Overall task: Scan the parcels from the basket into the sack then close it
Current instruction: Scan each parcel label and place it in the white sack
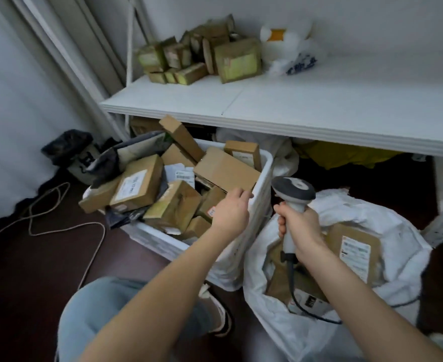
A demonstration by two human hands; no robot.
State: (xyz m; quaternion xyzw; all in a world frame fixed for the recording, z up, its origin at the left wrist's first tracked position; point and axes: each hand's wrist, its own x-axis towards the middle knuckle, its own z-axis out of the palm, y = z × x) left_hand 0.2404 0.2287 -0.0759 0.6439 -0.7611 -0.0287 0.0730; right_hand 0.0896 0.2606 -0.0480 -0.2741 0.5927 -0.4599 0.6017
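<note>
While the right hand grips the grey-and-white handheld barcode scanner by its handle, fingers curled round it, it hangs over the open white woven sack, where a brown labelled cardboard parcel already lies. The scanner's black cord trails across the sack's mouth and could snag a dropped parcel. The left hand reaches over the near corner of the white plastic basket, fingers loosely spread and holding nothing. Best to pinch the small brown box beneath it and turn its label up toward the scanner. A large flat brown carton leans just beyond and may slide. Farther off, a white shelf carries taped boxes.
</note>
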